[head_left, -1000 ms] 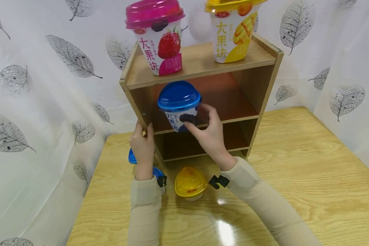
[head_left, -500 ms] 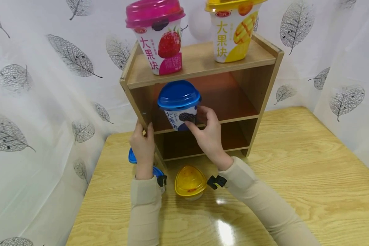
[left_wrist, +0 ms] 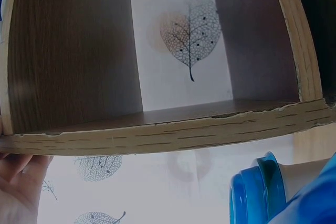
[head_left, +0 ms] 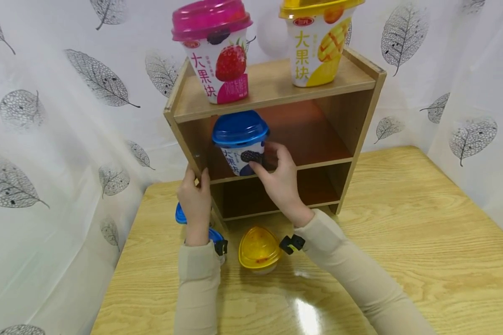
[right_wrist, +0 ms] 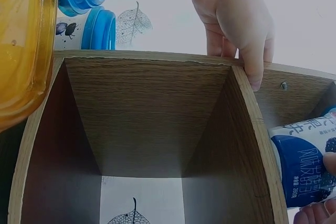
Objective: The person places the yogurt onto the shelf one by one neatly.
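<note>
In the head view my right hand [head_left: 282,184] holds a yogurt cup [head_left: 240,145] with a blue lid and a blackberry print. Thumb and fingers grip the cup's right side, and it stands upright at the front left of the wooden shelf unit's [head_left: 272,103] upper compartment. The right wrist view shows this cup [right_wrist: 307,166] lying sideways in the picture beside the shelf board; whether its base touches the board I cannot tell. My left hand [head_left: 194,200] grips the unit's left side panel [left_wrist: 173,139], thumb over the front edge and fingers along the outer face.
On top of the unit stand a pink-lidded strawberry cup [head_left: 218,56] and a yellow-lidded mango cup [head_left: 318,46]. A yellow-lidded cup [head_left: 260,249] stands on the table [head_left: 402,232] before it. Two blue-lidded cups [right_wrist: 100,29] are left of the unit, partly behind my left arm.
My right hand has carried the blue-lidded yogurt cup slightly left and deeper toward the upper compartment. My left hand keeps its grip on the side panel.
</note>
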A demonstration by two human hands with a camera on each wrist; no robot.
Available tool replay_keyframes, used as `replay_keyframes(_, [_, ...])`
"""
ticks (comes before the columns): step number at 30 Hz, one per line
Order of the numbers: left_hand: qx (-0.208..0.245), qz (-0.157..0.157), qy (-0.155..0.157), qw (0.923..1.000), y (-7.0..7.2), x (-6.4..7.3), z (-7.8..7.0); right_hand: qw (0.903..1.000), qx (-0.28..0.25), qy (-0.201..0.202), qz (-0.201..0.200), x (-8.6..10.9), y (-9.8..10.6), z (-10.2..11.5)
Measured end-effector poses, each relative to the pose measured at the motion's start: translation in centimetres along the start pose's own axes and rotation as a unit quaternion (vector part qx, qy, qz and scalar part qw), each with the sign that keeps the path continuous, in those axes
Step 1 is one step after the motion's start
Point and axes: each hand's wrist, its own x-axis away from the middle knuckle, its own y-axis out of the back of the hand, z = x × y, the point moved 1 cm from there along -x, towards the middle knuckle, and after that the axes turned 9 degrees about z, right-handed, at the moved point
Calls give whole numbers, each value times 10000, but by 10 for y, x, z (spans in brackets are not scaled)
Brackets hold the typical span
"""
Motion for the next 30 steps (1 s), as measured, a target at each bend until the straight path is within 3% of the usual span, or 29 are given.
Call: replay_keyframes(30, [-47,-32,-60,10000,0,1,0,9993,243,-249,94,-8,-6,-1])
